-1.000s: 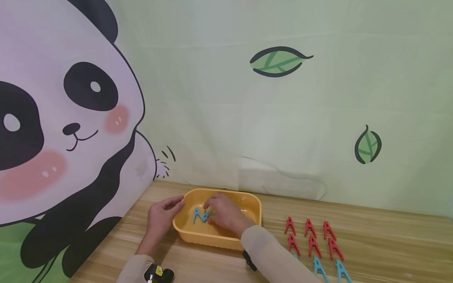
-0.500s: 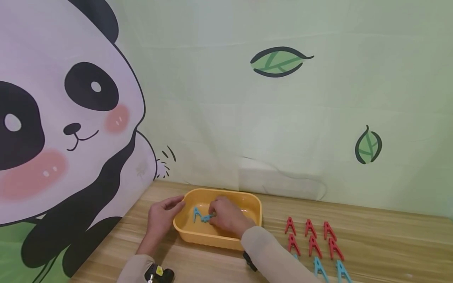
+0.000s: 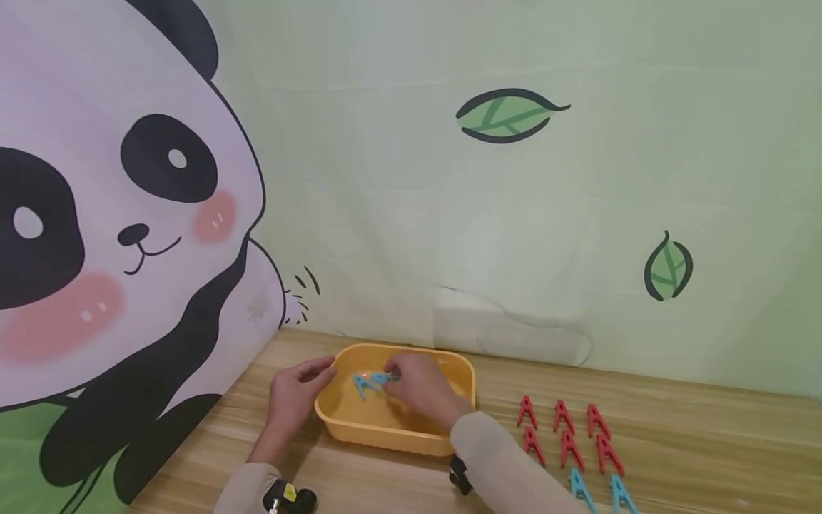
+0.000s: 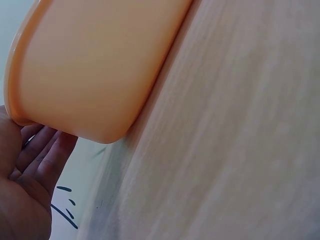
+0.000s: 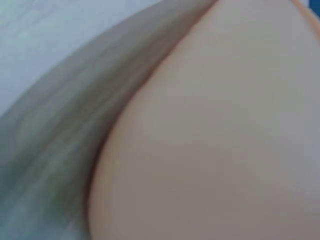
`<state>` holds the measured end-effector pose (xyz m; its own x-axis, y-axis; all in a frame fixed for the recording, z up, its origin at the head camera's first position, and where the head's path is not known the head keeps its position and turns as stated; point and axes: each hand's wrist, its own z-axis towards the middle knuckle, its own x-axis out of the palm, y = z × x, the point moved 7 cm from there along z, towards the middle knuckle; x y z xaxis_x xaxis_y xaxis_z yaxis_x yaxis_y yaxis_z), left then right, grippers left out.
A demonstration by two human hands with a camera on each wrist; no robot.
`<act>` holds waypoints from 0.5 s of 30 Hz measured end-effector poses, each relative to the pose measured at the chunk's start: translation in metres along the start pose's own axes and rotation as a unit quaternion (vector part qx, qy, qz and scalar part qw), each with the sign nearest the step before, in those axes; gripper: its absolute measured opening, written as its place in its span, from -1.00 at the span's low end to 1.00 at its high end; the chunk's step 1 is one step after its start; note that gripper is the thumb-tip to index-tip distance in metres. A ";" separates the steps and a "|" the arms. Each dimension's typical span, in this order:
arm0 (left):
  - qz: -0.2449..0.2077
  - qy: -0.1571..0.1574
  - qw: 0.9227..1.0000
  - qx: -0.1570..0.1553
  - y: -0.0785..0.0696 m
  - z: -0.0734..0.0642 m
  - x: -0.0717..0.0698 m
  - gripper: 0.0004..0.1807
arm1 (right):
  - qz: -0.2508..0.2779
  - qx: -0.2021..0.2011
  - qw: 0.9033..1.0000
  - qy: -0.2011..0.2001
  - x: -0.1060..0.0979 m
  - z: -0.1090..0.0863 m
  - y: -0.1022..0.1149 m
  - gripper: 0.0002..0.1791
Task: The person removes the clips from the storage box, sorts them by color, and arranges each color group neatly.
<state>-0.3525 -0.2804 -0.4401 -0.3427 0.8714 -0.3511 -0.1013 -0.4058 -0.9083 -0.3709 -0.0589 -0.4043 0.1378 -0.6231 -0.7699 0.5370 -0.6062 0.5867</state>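
In the head view, my left hand [image 3: 297,392] holds the left end of the yellow plastic basin [image 3: 379,437]. The left wrist view shows that hand's fingers under the rim of the basin [image 4: 95,75], against its outer wall. My right hand [image 3: 420,385] reaches inside and pinches a blue clothespin [image 3: 380,378] between thumb and fingers. Just left of it in the basin is another blue clothespin [image 3: 361,386]; whether the two touch, I cannot tell. The right wrist view is filled by the basin wall [image 5: 200,125], hiding that hand.
Right of the basin, several red clothespins [image 3: 561,415] stand in two rows on the wooden table [image 3: 706,450]. Blue clothespins [image 3: 580,489] stand in front of them, partly cut off by the frame and my sleeve. Behind is a wall cloth [image 3: 546,214] printed with a panda.
My right hand has closed on a blue clothespin and moved it slightly up and back in the basin. The other blue clothespin has turned a little. The left hand stays put.
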 end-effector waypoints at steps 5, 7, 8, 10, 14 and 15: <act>0.003 -0.001 1.000 -0.001 0.000 0.000 0.000 -0.69 | 0.024 -0.019 0.999 -0.038 -0.017 -0.008 0.010 -0.88; 0.004 -0.001 1.000 -0.003 0.000 0.000 0.000 -0.68 | 0.041 -0.021 0.997 -0.060 -0.025 -0.013 0.013 -0.87; 0.003 -0.001 1.000 -0.003 0.000 0.000 0.000 -0.68 | 0.051 -0.023 0.996 -0.070 -0.028 -0.016 0.014 -0.87; 0.003 0.000 1.000 -0.004 0.000 0.000 0.000 -0.68 | 0.070 -0.026 0.993 -0.089 -0.036 -0.023 0.015 -0.87; 0.001 0.001 1.000 -0.005 0.000 0.000 0.000 -0.68 | 0.091 -0.033 0.989 -0.112 -0.052 -0.040 0.019 -0.88; 0.001 0.000 1.000 -0.006 0.000 -0.001 0.000 -0.68 | 0.094 -0.035 0.988 -0.117 -0.055 -0.044 0.020 -0.88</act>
<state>-0.3518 -0.2801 -0.4399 -0.3422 0.8709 -0.3528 -0.0903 -0.4042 -0.9102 -0.3314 -0.0150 -0.3611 0.0491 -0.8230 -0.5659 0.5774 -0.4389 0.6885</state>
